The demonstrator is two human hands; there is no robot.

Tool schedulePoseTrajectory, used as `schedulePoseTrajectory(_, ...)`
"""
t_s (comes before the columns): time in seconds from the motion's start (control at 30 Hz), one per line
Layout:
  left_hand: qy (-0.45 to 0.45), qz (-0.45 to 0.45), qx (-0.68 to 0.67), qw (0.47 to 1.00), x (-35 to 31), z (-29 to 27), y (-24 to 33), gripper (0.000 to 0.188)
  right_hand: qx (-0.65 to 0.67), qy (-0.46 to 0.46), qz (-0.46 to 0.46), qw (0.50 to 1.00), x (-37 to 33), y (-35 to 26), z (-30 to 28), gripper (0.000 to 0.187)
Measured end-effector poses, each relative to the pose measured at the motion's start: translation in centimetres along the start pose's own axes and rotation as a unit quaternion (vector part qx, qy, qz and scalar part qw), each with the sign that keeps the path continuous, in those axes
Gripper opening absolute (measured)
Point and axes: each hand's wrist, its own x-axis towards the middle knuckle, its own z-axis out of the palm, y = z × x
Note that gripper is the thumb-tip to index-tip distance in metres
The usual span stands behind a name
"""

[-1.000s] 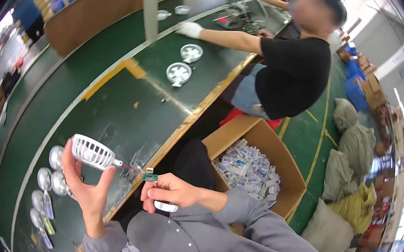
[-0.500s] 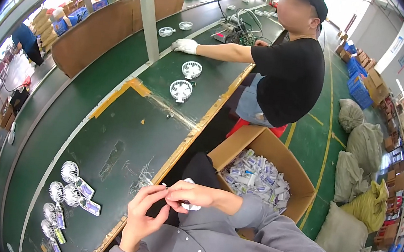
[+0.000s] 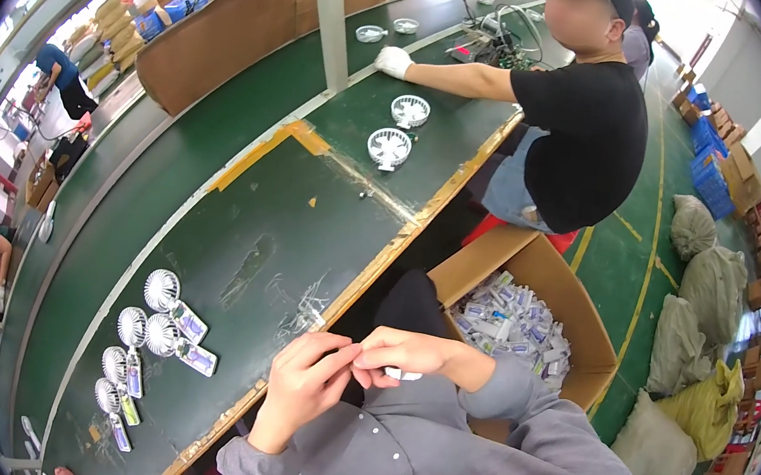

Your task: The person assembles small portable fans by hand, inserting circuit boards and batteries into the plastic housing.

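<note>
Head view: white piece (image 3: 402, 374) shows as a short strip under your right hand (image 3: 414, 356); the visible part runs roughly left-right. Most of it is covered, so full long axis and leading end can't be told. It sits below your right fingers, to the right of your left hand (image 3: 304, 383), off the worktop (image 3: 305, 238), on your side of its near edge.

Your right hand: fingers curled around white piece, thumb and index pinched narrow. Your left hand: fingers bunched narrow, tips touching the right's tips; can't tell what's between them.

Near edge of worktop runs diagonally, lower left to upper right, just beyond your left knuckles. Scuffed green surface stretches from there to the far white line, giving room up and left. Fans (image 3: 162, 335) cluster toward worktop's lower-left part, handles angled toward the near edge. Two fan heads (image 3: 389, 148) lie farther up, past the tape (image 3: 308, 137), near a co-worker's gloved hand (image 3: 393, 62). Carton (image 3: 571, 299), full of small packs, stands beyond your right forearm, limiting that side.
</note>
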Motion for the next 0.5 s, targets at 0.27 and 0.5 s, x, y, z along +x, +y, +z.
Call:
schedulePoseTrajectory(0.27, 0.034, -0.118, -0.139, 0.983, -1.9, 1.5, 1.8, 0.019, 0.072, -0.050, 0.008, 0.996, -1.7, 1.2, 0.4, 0.033)
schedulePoseTrajectory(0.5, -0.016, -0.199, -0.280, 0.939, -1.3, 3.0, 1.8, 0.017, 0.140, -0.020, 0.032, 0.989, -3.9, 2.3, -0.2, 0.032)
